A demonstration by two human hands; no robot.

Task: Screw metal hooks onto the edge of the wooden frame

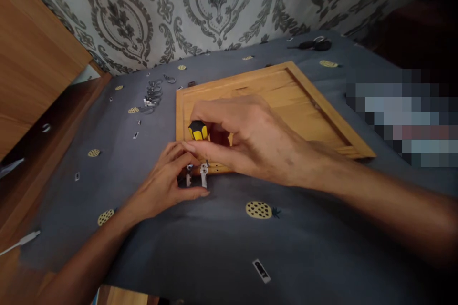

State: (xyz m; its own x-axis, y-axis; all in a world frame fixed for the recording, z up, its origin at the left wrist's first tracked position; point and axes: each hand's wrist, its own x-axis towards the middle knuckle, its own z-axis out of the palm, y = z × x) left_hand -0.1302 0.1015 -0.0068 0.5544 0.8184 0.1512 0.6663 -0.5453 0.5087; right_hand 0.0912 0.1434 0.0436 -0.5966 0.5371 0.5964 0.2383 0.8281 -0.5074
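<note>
A wooden cabinet door [279, 105] with a raised frame lies flat on the dark blue bed sheet. At its near left corner sits a silver metal hinge [204, 174]. My left hand [168, 176] is curled around this hinge, thumb below it and fingers above. My right hand [250, 138] is closed around a screwdriver [198, 129] with a yellow and black handle, held upright over the hinge. The screwdriver's tip is hidden behind my fingers. Small dark holes show in the door's edge beside the hinge.
Several metal hinges [152, 91] lie in a pile left of the door, with a small screw [139, 122] nearby. A black tool [315, 45] rests at the back right. A white cable [25, 240] is at the lower left, beside wooden furniture [36, 52]. The right side is pixelated.
</note>
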